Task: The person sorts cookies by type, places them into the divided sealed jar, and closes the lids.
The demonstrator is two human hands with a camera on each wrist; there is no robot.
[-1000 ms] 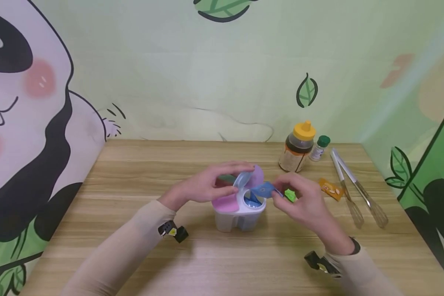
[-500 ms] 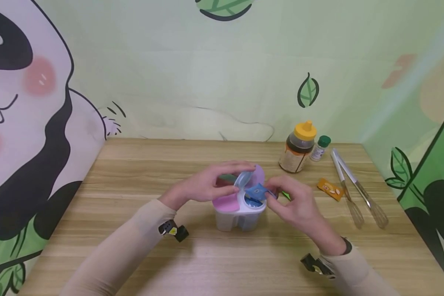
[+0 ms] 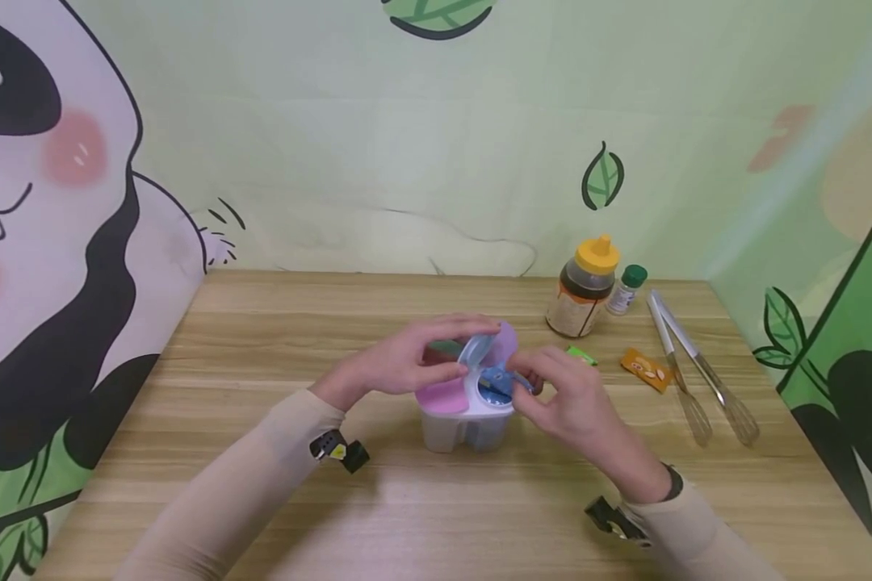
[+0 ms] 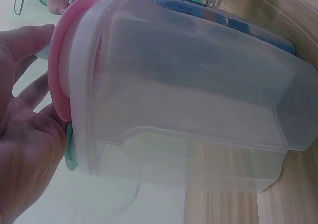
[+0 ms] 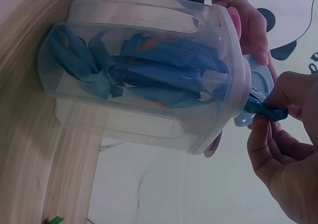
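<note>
A clear plastic box with a white top and several round coloured lids stands mid-table. My left hand holds the raised light-blue lid between thumb and fingers. The pink lid beside it is down; a purple lid shows behind. My right hand pinches a small blue packet at the round opening under the blue lid, the packet partly inside it. In the right wrist view, several blue packets lie in the compartment below that opening.
Behind my right hand stand a squeeze bottle with a yellow cap and a small jar with a green cap. A green packet, an orange packet and metal tongs lie to the right.
My right hand has moved left and slightly down, bringing the blue packet from beside the box into the opening. The green packet behind is now uncovered. My left hand stays put.
</note>
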